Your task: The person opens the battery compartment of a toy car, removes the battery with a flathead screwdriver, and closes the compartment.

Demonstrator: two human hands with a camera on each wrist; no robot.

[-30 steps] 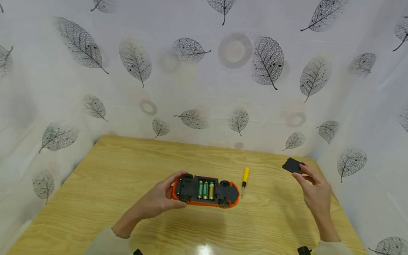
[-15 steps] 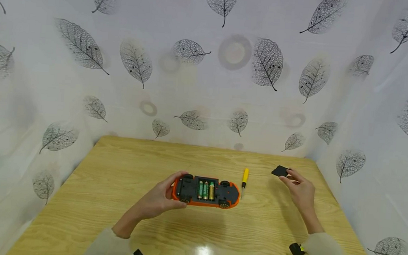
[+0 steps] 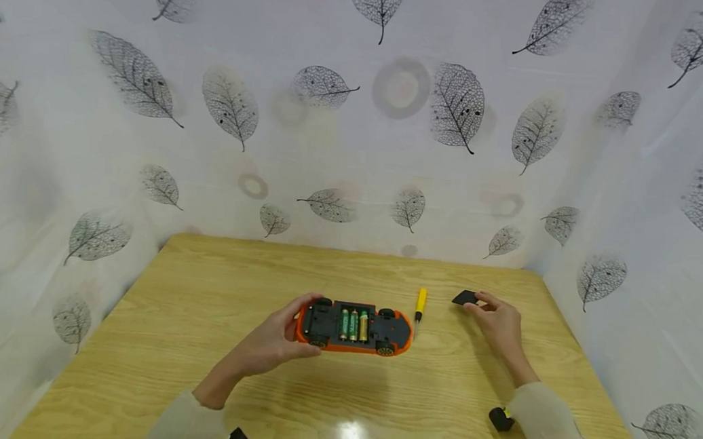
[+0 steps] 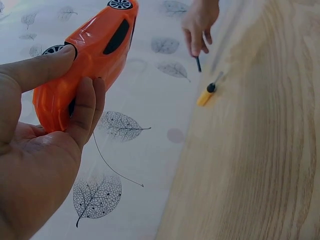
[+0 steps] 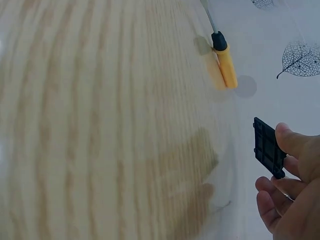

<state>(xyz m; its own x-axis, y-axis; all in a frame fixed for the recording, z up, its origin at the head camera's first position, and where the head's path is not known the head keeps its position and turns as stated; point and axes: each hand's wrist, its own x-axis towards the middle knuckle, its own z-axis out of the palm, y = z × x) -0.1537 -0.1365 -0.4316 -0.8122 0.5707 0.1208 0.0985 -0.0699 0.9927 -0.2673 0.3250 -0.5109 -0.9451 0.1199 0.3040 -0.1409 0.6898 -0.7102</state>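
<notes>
My left hand (image 3: 276,337) grips an orange toy car (image 3: 312,344) by its left end, thumb and fingers round the body. The car's dark underside faces me in the head view, and its uncovered battery bay holds three batteries (image 3: 353,325), two green and one gold with a green end. In the left wrist view the car's orange side and wheels show (image 4: 95,55). Off to the right, my right hand (image 3: 497,323) pinches a black battery cover (image 3: 465,297) between thumb and fingers above the table. Ribs on the cover (image 5: 269,145) show in the right wrist view.
A screwdriver (image 3: 421,304) with a yellow handle lies on the wooden table (image 3: 232,265), between the car and the right hand, its shaft toward me. White sheeting (image 3: 357,145) printed with dark leaves stands behind the table and along both sides.
My right hand has moved left and slightly down with the battery cover, closer to the screwdriver, and the cover has tilted flatter. The left hand and the car have stayed nearly still.
</notes>
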